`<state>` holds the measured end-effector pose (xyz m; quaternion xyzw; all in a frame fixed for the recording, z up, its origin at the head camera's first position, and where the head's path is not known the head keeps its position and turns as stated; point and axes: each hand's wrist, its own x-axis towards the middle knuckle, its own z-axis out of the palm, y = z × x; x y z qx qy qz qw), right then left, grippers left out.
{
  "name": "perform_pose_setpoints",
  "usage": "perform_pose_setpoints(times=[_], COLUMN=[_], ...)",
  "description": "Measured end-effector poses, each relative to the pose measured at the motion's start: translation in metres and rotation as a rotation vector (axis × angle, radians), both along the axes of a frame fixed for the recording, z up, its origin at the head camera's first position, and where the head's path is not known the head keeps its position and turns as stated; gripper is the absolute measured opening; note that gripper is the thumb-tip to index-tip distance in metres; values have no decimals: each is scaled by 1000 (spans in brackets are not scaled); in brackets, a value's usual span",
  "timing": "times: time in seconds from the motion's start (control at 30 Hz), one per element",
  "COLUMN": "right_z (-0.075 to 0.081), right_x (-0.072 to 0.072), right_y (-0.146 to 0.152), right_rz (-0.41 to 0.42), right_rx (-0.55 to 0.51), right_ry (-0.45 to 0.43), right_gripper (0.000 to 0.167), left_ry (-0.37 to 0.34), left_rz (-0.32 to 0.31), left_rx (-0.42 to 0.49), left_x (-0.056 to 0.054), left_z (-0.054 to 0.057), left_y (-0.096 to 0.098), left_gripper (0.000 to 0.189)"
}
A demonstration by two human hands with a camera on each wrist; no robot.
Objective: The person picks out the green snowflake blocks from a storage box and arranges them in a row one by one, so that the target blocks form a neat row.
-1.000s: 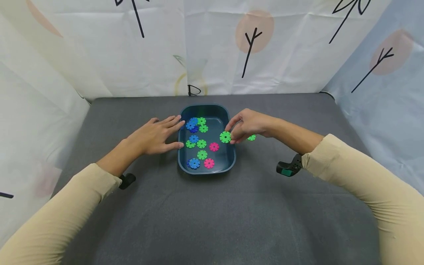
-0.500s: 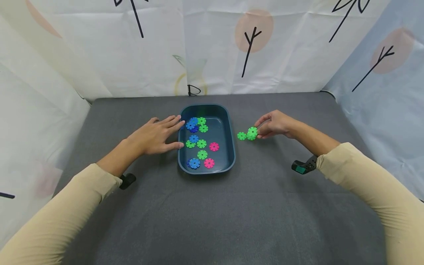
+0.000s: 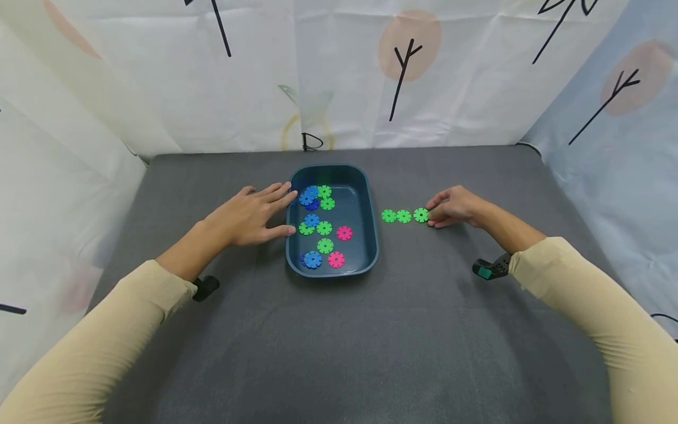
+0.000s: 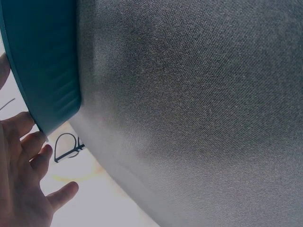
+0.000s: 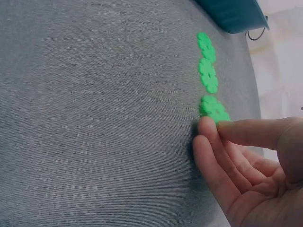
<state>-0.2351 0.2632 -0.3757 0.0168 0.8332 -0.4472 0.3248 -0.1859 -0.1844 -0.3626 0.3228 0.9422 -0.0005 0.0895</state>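
My right hand [image 3: 454, 206] pinches a green notched disc [image 3: 421, 215] between thumb and fingertips, low over the table right of the tray. In the right wrist view that disc [image 5: 214, 109] is tilted slightly by the fingers. Two more green discs, one nearer the tray [image 3: 389, 215] and one in the middle [image 3: 404, 216], lie in line to its left. My left hand [image 3: 249, 217] rests on the left rim of the dark blue tray [image 3: 373, 235], fingers straight. In the left wrist view its fingertips touch the tray wall [image 4: 47, 61].
Inside the tray lie several green discs [image 3: 325, 245], blue discs [image 3: 312, 259] and two pink discs [image 3: 344, 233]. The dark grey tabletop [image 3: 339, 341] meets a printed white cloth [image 3: 344, 70] at the back.
My right hand has carried the green disc from over the tray's right edge to the right, lowering it beside the two others on the table. The left hand has stayed in place.
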Motion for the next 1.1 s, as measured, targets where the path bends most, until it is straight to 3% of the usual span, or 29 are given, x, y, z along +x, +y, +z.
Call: perform_pose_setpoints(times=[0.27, 0.67, 1.1], right_z=[0, 0, 9], right_x=[-3, -2, -4], right_y=[0, -2, -5], right_rz=[-8, -27, 49], right_rx=[-17, -9, 39], right_ry=[-51, -40, 19], right_gripper=[37, 34, 32], left_ry=[1, -12, -9], left_rz=[2, 8, 9], left_rx=[11, 9, 1], left_x=[0, -1, 0], left_z=[0, 1, 2], left_y=[1, 0, 1], left_gripper=[83, 84, 84])
